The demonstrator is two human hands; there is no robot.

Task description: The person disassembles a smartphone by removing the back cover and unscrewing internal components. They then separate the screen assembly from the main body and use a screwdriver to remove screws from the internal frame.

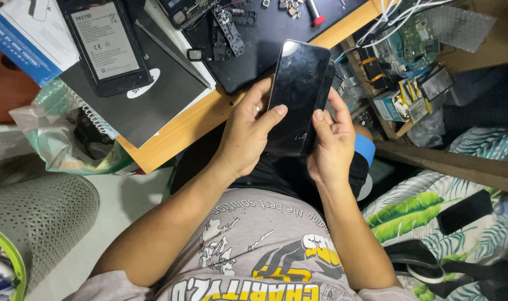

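Two hands, left hand (pixel 245 131) and right hand (pixel 332 145), grip one black phone (pixel 295 95).

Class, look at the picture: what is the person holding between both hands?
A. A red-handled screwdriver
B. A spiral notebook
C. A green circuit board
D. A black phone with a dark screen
D. The left hand and the right hand both grip the black phone, held upright over the person's lap in front of the wooden table.
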